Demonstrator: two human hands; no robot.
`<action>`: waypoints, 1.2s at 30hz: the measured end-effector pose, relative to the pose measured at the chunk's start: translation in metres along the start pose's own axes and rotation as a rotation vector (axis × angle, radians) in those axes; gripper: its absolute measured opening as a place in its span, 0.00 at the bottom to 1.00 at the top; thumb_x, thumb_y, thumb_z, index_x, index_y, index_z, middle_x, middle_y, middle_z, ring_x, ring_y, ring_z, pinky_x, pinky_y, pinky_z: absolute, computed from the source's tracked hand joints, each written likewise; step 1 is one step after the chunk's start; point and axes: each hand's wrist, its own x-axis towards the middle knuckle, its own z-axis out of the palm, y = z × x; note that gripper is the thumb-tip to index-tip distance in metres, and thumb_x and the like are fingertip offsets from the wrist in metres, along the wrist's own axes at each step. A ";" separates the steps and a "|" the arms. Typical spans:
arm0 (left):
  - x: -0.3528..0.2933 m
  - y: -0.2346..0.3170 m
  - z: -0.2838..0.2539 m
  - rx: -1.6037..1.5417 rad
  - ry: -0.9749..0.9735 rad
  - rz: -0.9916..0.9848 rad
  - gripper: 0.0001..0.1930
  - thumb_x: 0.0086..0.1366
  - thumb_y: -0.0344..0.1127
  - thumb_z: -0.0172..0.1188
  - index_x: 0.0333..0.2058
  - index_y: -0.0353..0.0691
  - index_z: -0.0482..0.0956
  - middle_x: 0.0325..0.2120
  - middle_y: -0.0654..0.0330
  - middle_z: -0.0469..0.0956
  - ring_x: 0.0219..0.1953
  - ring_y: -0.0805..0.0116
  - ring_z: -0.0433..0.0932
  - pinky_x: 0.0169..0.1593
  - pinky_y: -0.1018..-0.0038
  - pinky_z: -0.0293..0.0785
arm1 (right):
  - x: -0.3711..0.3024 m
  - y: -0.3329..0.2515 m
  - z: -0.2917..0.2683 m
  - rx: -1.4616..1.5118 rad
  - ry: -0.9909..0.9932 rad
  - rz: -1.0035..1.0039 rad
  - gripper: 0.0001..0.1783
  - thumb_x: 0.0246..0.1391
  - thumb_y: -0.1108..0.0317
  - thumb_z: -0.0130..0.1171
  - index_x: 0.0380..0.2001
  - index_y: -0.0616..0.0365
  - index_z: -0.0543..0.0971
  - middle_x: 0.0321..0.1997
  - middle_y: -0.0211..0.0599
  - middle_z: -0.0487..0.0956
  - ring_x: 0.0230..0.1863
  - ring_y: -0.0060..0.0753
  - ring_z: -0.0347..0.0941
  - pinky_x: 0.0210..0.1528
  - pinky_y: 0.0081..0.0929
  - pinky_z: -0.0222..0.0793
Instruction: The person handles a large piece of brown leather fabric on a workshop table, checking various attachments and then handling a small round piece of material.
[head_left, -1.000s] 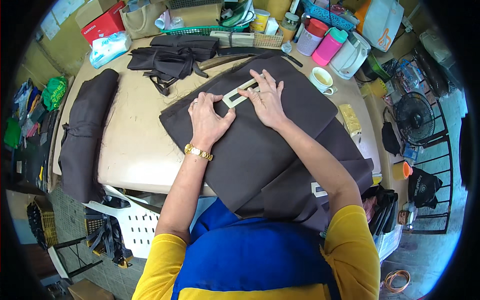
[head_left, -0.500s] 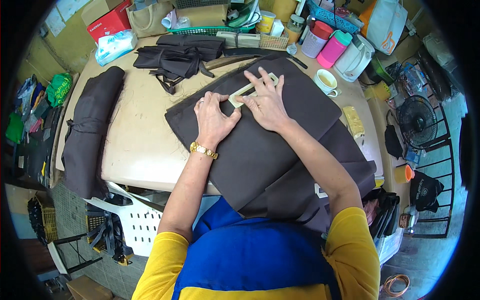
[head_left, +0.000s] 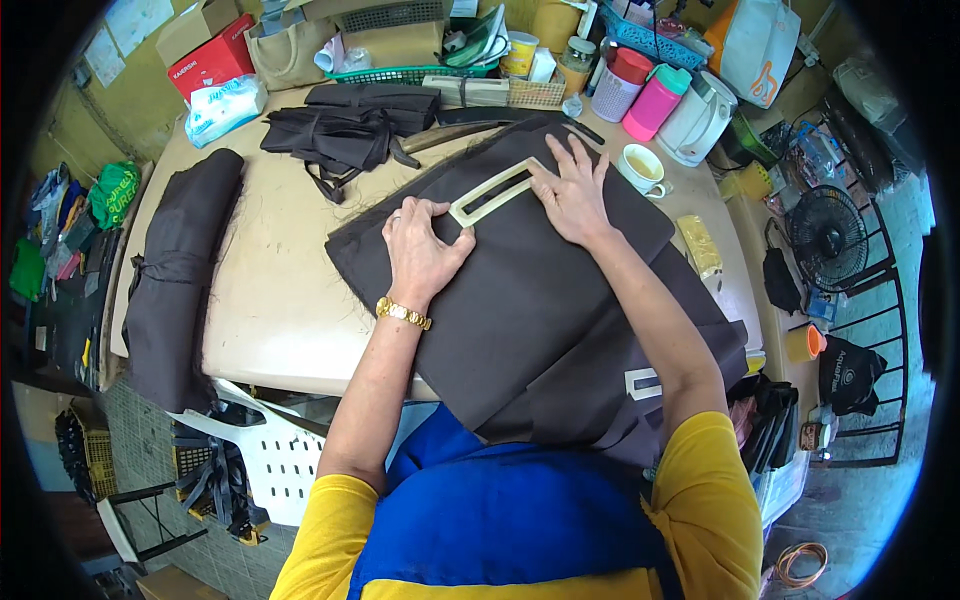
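Observation:
A cream-coloured rectangular frame (head_left: pixel 487 203) with a long slot lies slanted on dark brown fabric (head_left: pixel 520 310). My left hand (head_left: pixel 422 248) brackets the frame's lower left end, thumb and forefinger at its corner, the other fingers curled on the cloth. At the upper right end, my right hand (head_left: pixel 577 192) rests with its fingers spread flat on the fabric and its thumb side touching the frame. A second pale slotted frame (head_left: pixel 642 384) lies on the folded cloth by my right forearm, partly hidden by it.
A tied roll of dark fabric (head_left: pixel 180 275) lies along the table's left. Bundled dark cloth (head_left: pixel 340 135) and a hammer (head_left: pixel 450 137) are at the back. A cup of drink (head_left: pixel 643 168), a kettle (head_left: pixel 697 118) and a yellow packet (head_left: pixel 700 247) stand right. A white chair (head_left: pixel 275 455) is below left.
My right hand has slid right, off the frame's middle to its far end, uncovering the slot. My left hand stays at the near end. The view has shifted slightly.

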 end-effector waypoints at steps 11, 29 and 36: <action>-0.001 0.000 0.000 0.017 -0.009 -0.010 0.19 0.48 0.41 0.68 0.37 0.37 0.79 0.34 0.56 0.75 0.43 0.57 0.75 0.54 0.61 0.64 | -0.007 -0.023 -0.017 0.004 -0.041 0.024 0.21 0.63 0.51 0.50 0.49 0.49 0.83 0.71 0.40 0.60 0.74 0.50 0.44 0.68 0.74 0.25; -0.002 -0.002 0.003 -0.002 0.001 0.019 0.20 0.47 0.42 0.69 0.37 0.37 0.79 0.35 0.57 0.74 0.43 0.57 0.74 0.53 0.62 0.64 | -0.010 -0.064 -0.027 -0.095 -0.057 -0.061 0.27 0.60 0.48 0.54 0.47 0.62 0.81 0.68 0.39 0.65 0.74 0.46 0.46 0.69 0.74 0.25; -0.002 -0.006 0.000 0.005 -0.022 0.024 0.22 0.48 0.43 0.69 0.39 0.38 0.78 0.35 0.56 0.74 0.43 0.57 0.74 0.53 0.60 0.63 | -0.013 -0.101 -0.015 0.075 -0.082 -0.131 0.28 0.60 0.49 0.53 0.48 0.65 0.80 0.69 0.41 0.63 0.74 0.50 0.45 0.67 0.76 0.27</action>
